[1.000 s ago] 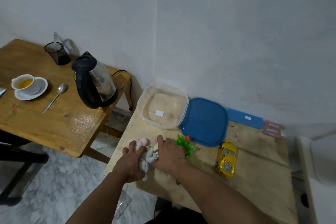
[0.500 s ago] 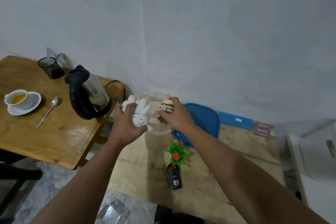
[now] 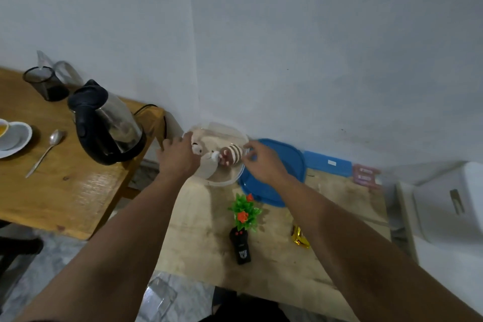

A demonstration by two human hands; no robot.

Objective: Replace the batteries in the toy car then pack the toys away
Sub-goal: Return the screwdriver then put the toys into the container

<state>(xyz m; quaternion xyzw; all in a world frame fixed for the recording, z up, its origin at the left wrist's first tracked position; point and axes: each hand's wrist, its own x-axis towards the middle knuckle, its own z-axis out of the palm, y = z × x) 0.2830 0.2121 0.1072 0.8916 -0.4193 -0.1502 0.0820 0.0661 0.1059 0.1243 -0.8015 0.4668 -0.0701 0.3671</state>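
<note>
A clear plastic container (image 3: 225, 182) stands at the far left corner of the pale wooden table (image 3: 203, 238), by the wall. My left hand (image 3: 179, 157) reaches into it, fingers curled on a white bunny plush (image 3: 207, 159). A brown-and-white striped plush (image 3: 233, 155) lies inside the container. Just right of it hovers my right hand (image 3: 264, 162), fingers apart. The blue lid (image 3: 281, 178) lies beside the container. A toy plant (image 3: 245, 211) and a black remote (image 3: 241, 246) stand mid-table. The yellow toy car (image 3: 300, 238) is mostly hidden behind my right forearm.
A darker wooden side table (image 3: 65, 191) at left carries a black kettle (image 3: 104, 123), a cup on a saucer (image 3: 13, 136), a spoon (image 3: 47, 149) and a black cup (image 3: 44, 83). A flat blue box (image 3: 326, 163) and a pink pack (image 3: 366, 175) lie by the wall. White furniture (image 3: 444, 204) borders the right.
Both hands lifted the plush toys off the table and carried them back to the container. The striped plush now lies inside it, free of my right hand.
</note>
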